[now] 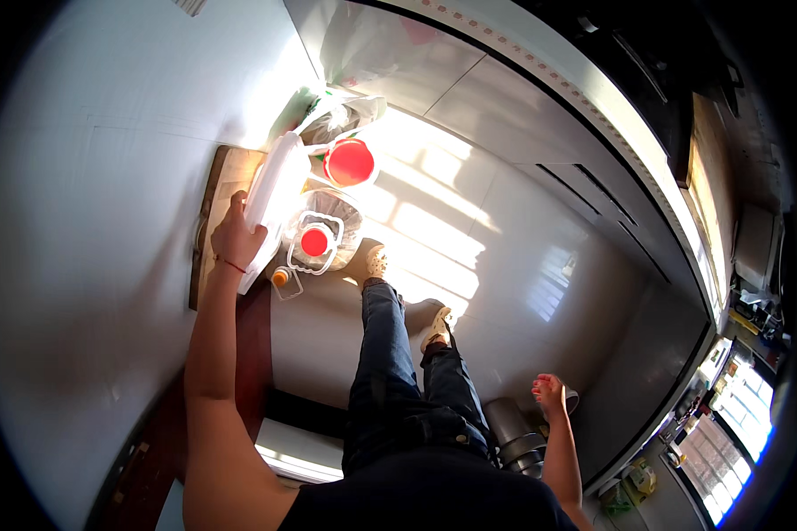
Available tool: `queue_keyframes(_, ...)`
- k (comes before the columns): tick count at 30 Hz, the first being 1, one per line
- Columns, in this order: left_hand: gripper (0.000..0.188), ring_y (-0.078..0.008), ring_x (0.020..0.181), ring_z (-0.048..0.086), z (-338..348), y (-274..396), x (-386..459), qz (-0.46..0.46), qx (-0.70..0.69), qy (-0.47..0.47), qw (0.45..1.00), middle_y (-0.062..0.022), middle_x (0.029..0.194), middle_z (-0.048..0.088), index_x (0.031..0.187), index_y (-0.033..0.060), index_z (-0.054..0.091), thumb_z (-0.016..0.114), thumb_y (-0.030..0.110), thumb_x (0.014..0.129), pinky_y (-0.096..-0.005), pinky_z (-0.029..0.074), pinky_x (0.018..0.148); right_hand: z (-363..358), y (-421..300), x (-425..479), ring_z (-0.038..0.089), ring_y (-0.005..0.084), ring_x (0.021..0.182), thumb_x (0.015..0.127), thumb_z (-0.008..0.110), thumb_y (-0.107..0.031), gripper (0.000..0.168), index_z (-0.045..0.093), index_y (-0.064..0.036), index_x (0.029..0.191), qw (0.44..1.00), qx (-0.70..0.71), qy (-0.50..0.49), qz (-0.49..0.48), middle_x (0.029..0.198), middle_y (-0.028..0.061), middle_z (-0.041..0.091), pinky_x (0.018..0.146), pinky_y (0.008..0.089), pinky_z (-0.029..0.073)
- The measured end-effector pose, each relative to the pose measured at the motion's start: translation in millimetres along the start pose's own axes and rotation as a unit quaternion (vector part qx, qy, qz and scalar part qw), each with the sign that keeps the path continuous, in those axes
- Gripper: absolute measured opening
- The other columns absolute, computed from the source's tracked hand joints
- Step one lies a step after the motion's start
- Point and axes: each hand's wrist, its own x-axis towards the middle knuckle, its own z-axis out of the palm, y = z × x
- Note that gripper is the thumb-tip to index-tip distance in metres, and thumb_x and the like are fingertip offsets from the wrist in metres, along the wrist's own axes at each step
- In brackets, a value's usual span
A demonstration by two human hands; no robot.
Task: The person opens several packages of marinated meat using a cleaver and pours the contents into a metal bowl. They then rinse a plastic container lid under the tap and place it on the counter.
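Observation:
My left hand point(238, 233) grips the edge of a white, slab-like object point(273, 189), its thumb on one side and its fingers on the other. Behind that slab a wooden board point(220, 192) leans against the wall. Close to the slab stand a large clear plastic jug point(345, 216) with a red cap point(314, 242) and white handle, and a smaller bottle with an orange cap point(281, 277). My right hand point(550, 393) hangs low at my side, its fingers loosely curled; what lies inside the palm is hidden.
A red round lid or container point(349, 162) and a white plastic bag point(358, 109) sit in the corner. Metal pots point(515, 431) stand near my right leg. Cabinet fronts point(571, 199) run along the right. Sunlight glares on the tiled floor point(432, 245) by my shoes.

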Motion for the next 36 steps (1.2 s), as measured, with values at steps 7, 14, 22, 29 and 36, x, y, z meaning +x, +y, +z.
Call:
queue_keyframes(7,0.067,-0.0214,0.082,0.054,-169,145,-115,0.095,-0.195,0.011,0.976,-0.0127,0.093,0.054,0.126,0.0073,0.03,0.048,-0.005,0.062,-0.0312,0.047,0.066,6,39,11,0.056,0.0156,0.069,0.074,0.051,-0.01,0.025,0.054,0.002,0.095,0.997,0.04,0.017,-0.062,0.08,0.0078,0.06,0.065,0.027,0.046)
queue_keyframes(14,0.069,-0.0183,0.093,0.05,-206,282,-208,0.293,-0.428,-0.098,0.849,-0.0079,0.096,0.048,0.123,0.0015,0.033,0.054,0.015,0.059,-0.0246,0.047,0.066,-5,-9,-14,0.03,0.0356,0.12,0.068,0.061,-0.055,0.1,0.012,0.007,0.129,0.912,0.352,-0.143,-0.153,0.129,0.0281,0.026,0.094,0.041,0.032)
queue_keyframes(22,0.077,-0.0329,0.105,0.046,-29,486,-312,0.197,-0.64,-0.276,0.689,-0.0079,0.104,0.042,0.126,0.0067,0.033,0.055,0.013,0.053,-0.0441,0.051,0.07,-167,11,-6,0.049,0.0286,0.095,0.071,0.063,-0.016,0.054,0.032,-0.01,0.115,0.646,0.744,-0.047,-0.166,0.106,0.0124,0.046,0.067,0.0428,0.044)
queue_keyframes(29,0.083,-0.0362,0.117,0.034,91,629,-345,0.102,-0.616,-0.433,0.65,-0.013,0.12,0.038,0.131,0.0225,0.025,0.054,0.016,0.053,-0.0563,0.036,0.086,-304,130,22,0.055,0.023,0.083,0.065,0.047,0.002,0.051,0.036,0.0,0.115,0.652,0.707,0.144,-0.235,0.094,0.0111,0.05,0.065,0.034,0.047)
queue_keyframes(36,0.077,-0.0314,0.106,0.045,208,831,-379,0.118,-0.482,-0.63,0.598,-0.0118,0.124,0.038,0.131,0.0233,0.025,0.05,0.014,0.058,-0.0484,0.045,0.077,-397,235,38,0.054,0.0258,0.09,0.064,0.049,0.001,0.063,0.031,-0.007,0.124,0.512,0.802,0.258,-0.166,0.101,0.0097,0.049,0.071,0.0389,0.046)
